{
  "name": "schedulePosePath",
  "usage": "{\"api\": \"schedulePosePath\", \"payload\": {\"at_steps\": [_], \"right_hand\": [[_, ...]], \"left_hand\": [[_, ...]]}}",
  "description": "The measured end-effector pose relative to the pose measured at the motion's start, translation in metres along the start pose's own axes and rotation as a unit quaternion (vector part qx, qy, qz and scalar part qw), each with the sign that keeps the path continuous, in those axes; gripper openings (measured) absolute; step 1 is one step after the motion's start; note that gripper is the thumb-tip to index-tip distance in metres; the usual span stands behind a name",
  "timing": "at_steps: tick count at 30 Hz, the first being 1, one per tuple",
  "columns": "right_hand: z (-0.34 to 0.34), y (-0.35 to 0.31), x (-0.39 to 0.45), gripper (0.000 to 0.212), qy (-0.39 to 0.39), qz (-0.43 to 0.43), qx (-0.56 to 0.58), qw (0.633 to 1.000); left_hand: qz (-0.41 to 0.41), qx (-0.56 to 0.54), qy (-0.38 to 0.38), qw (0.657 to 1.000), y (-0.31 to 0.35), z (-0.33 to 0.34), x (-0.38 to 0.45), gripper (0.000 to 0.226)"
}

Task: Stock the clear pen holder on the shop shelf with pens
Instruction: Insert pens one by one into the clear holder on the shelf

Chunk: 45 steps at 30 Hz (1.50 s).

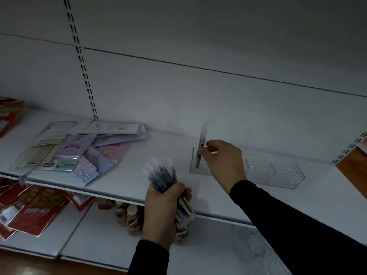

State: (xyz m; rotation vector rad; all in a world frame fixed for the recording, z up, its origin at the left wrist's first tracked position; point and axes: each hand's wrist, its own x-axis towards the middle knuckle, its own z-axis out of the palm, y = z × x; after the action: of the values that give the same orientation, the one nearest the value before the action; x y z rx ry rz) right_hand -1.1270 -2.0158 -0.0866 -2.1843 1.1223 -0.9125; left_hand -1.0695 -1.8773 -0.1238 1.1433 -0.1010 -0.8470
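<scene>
At centre right of the frame, my right hand [222, 159] pinches a single pen [201, 147] between thumb and fingertips, holding it upright with its lower end inside the left-end compartment of the clear pen holder [278, 173]. The holder sits on the white shelf [139, 175], stretching rightward from my hand toward the right edge of the frame. Lower centre, my left hand [164, 211] grips a bundle of pens [164, 177], their blurred ends fanning up and to the left in front of the shelf's edge. At left on the same shelf lies a loose heap of stationery packets [79, 149]. On the shelf below, at lower left, are red packets [33, 211] and, behind my left hand, small bottles [127, 215].
</scene>
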Motion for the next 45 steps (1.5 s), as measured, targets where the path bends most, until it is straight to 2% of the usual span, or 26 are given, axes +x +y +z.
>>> {"api": "schedulePosePath", "payload": {"at_steps": [2,3,6,8,13,18,22,24,28,33,45], "right_hand": [[-0.004,0.003,-0.008,0.038,-0.008,0.004,0.010,1.000],[-0.006,0.002,-0.013,0.041,-0.038,0.012,0.026,0.999],[-0.005,0.001,-0.030,0.027,-0.229,0.041,0.073,0.970],[-0.003,0.000,-0.036,0.017,-0.313,0.060,0.121,0.940],[-0.014,0.004,-0.036,0.009,-0.346,0.115,0.227,0.903],[-0.023,0.009,-0.035,0.008,-0.321,0.109,0.205,0.918],[-0.028,0.005,-0.034,0.010,-0.274,0.040,0.113,0.954],[-0.033,0.003,-0.028,0.010,-0.222,0.039,0.117,0.967],[-0.050,0.006,0.001,0.014,-0.094,0.091,0.213,0.968],[-0.054,0.018,0.033,0.015,0.029,0.051,0.156,0.986],[-0.018,0.019,0.053,0.008,-0.001,-0.012,0.102,0.995]], "left_hand": [[-0.002,0.003,0.001,1.000,-0.001,0.001,0.000,0.007],[-0.001,0.005,-0.001,1.000,-0.001,0.001,0.000,0.008],[0.009,0.011,-0.026,1.000,-0.001,0.005,-0.002,0.009],[0.036,0.029,-0.064,0.997,0.000,0.007,-0.006,0.011],[0.056,0.046,-0.110,0.991,-0.002,0.011,-0.008,0.017],[0.078,0.056,-0.146,0.985,-0.005,0.018,-0.009,0.016],[0.052,0.031,-0.101,0.993,-0.007,0.020,-0.006,0.016],[0.037,0.037,-0.063,0.997,-0.009,0.017,-0.003,0.013],[0.012,0.000,-0.027,1.000,-0.007,0.013,-0.002,0.018],[0.047,0.008,-0.016,0.999,-0.002,0.008,-0.001,0.024],[0.048,-0.006,-0.019,0.999,-0.001,0.002,0.006,0.025]]}}
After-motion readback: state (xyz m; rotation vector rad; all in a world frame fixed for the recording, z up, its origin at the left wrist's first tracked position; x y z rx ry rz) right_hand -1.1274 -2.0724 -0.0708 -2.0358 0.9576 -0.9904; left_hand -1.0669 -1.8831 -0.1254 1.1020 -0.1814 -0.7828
